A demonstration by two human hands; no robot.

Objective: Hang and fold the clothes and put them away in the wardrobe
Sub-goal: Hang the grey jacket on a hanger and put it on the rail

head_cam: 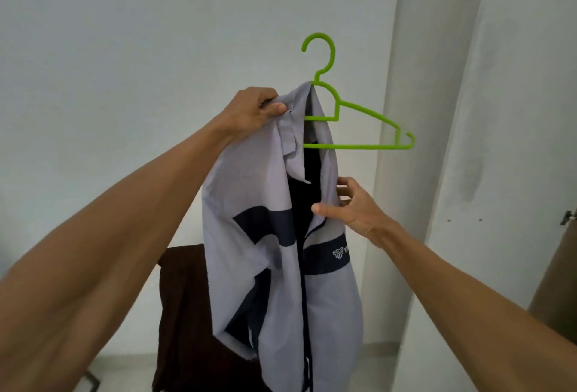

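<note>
**Shirt partly mounted on a hanger, held in mid-air**

A pale grey shirt (274, 235) with dark navy bands and a small white logo on the chest band hangs at the centre of the view, raised in front of a white wall (125, 32). Its front is open, showing a dark interior. The collar region is bunched at the top, where it meets a bright green plastic hanger (359, 110). The hanger's left shoulder lies inside the fabric; its right shoulder and lower bar project bare to the right, and its hook points upward, caught on nothing. The hanger sits tilted, right end lower.

The left hand (256, 109) is closed on the gathered fabric at the shirt's upper left, thumb pressed over the cloth, bearing the garment's weight. The right hand (352, 204) is at the shirt's right front edge below the hanger bar, its thumb and fingers parted around the edge of the cloth; whether they pinch it firmly cannot be told.

Behind and below the shirt, a dark brown cloth (184, 298) is draped over some support. A white column (415, 110) rises to the right of the hanger.
</note>
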